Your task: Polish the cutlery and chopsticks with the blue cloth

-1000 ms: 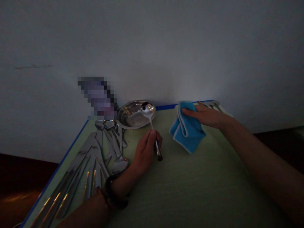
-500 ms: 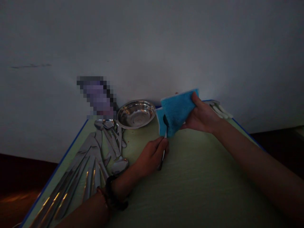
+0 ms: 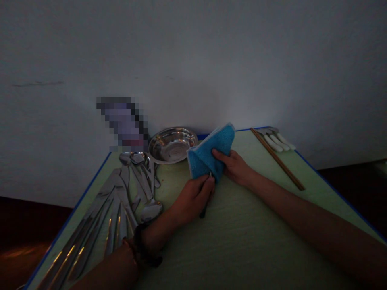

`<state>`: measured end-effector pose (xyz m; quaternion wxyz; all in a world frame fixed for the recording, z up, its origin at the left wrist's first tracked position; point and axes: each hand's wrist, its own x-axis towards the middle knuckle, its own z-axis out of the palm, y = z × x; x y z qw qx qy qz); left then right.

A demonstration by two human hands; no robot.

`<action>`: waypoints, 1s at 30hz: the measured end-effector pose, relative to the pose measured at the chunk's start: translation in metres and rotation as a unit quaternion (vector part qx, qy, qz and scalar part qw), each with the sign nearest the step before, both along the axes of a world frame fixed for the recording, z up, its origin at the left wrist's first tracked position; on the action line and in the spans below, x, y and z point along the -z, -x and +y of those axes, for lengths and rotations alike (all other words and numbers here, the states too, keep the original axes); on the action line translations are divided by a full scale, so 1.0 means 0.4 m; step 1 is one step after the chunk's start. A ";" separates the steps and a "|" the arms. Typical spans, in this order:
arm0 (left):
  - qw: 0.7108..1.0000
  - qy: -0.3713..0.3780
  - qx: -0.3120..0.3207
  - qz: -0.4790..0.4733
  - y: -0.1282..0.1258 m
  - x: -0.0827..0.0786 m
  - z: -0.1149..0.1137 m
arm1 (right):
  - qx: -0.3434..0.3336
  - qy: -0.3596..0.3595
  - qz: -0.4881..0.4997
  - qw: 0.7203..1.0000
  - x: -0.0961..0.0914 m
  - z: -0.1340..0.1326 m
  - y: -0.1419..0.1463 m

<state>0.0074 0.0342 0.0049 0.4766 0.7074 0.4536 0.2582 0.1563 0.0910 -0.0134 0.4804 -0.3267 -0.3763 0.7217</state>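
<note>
My left hand (image 3: 193,197) is closed around the handle of a spoon (image 3: 203,212), whose lower end sticks out below the fist. The spoon's bowl is hidden in a folded blue cloth (image 3: 208,157). Gripping that cloth from the right is my right hand (image 3: 238,167), thumb pressed on its front face and other fingers mostly hidden behind. Both hands are close together above the middle of the table, just in front of a shiny steel bowl (image 3: 154,154).
Several table knives (image 3: 87,237) and spoons (image 3: 152,210) lie at left on the green table (image 3: 242,237), which has a blue edge. Brown chopsticks (image 3: 279,161) and white-handled cutlery (image 3: 282,141) lie at back right. A blurred-out object (image 3: 123,123) leans against the wall (image 3: 193,60).
My right hand and the cloth have moved left and folded over the spoon's bowl, which showed before. The chopsticks have come into view. My left hand stays almost still.
</note>
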 end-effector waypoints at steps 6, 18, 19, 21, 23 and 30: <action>0.998 0.018 0.052 -0.018 0.005 -0.007 -0.006 | 0.186 0.016 0.060 0.981 0.001 0.022 0.002; 1.000 0.014 0.016 -0.017 0.004 -0.010 -0.005 | 0.047 0.000 0.036 0.998 0.004 0.026 -0.019; 1.000 0.016 0.012 -0.017 0.003 -0.010 -0.005 | 0.028 -0.004 0.030 0.999 0.005 0.025 -0.021; 1.000 0.016 0.006 -0.017 0.000 -0.010 -0.006 | -0.003 -0.020 0.014 1.000 0.005 0.024 -0.024; 1.000 0.014 -0.001 -0.017 0.000 -0.008 -0.006 | -0.017 -0.048 -0.027 0.998 0.005 0.022 -0.027; 1.000 0.010 -0.003 0.000 0.002 -0.007 0.003 | 0.018 -0.089 -0.120 0.989 0.000 0.008 -0.024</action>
